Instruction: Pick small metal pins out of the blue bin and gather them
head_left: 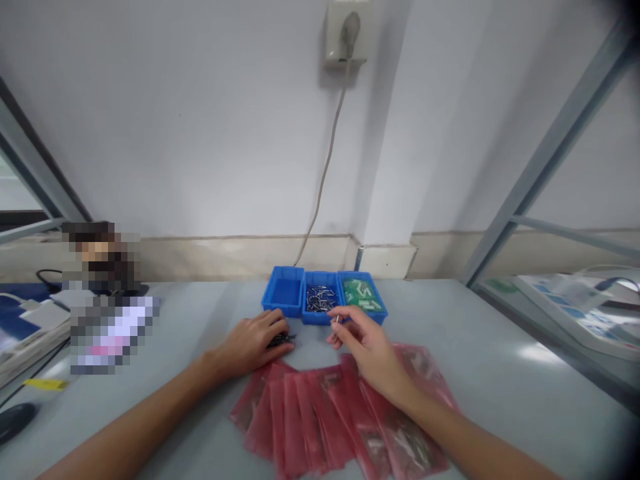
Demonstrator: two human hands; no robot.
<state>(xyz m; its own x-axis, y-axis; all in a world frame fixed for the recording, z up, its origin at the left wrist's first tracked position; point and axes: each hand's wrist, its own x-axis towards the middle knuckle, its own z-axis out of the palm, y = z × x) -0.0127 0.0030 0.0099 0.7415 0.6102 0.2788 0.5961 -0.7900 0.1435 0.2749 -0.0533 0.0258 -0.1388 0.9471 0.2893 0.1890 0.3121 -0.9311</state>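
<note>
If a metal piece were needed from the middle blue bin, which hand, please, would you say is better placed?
Probably the right hand, by the middle bin, though it pinches a small piece. The left hand is over dark pieces, nearer the left bin.

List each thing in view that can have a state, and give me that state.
Left hand: cupped over dark metal pieces
Right hand: pinching a small metal piece
Red bags: fanned out, overlapping; sealed or not, cannot tell
Left blue bin: open-topped
Middle blue bin: open-topped, holding loose metal pieces
Right blue bin: open-topped, holding green-and-white contents
Plug: in the wall socket
</note>
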